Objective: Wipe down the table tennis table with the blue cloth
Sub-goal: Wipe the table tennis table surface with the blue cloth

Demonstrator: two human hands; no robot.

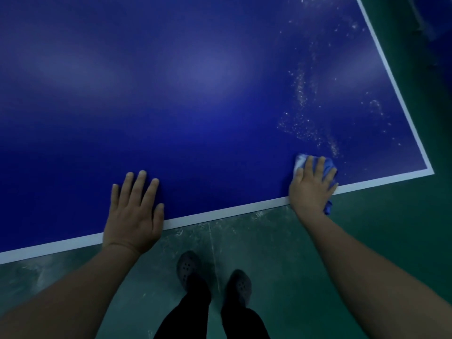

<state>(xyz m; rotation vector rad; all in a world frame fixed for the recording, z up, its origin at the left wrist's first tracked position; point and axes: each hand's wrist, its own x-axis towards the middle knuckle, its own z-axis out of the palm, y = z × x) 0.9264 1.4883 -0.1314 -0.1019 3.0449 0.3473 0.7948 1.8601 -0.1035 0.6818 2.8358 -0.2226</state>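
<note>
Right hand (311, 184) presses blue cloth (326, 167) flat, fingers straight, near table (195, 94) near-right corner; left hand (134, 216) flat, grip empty, on near edge.

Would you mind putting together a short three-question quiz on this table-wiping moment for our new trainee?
1. True or false: the left hand lies flat on the table and holds nothing.
2. Which hand presses the blue cloth? A) left B) right C) both
3. Fill in: the white specks lie on the table's ____ side, beyond the cloth.

Key
1. True: its fingers are spread straight at the near edge.
2. B: the right hand covers the cloth near the corner, fingers straight.
3. Right: they spread from just past the cloth toward the far edge.
</note>
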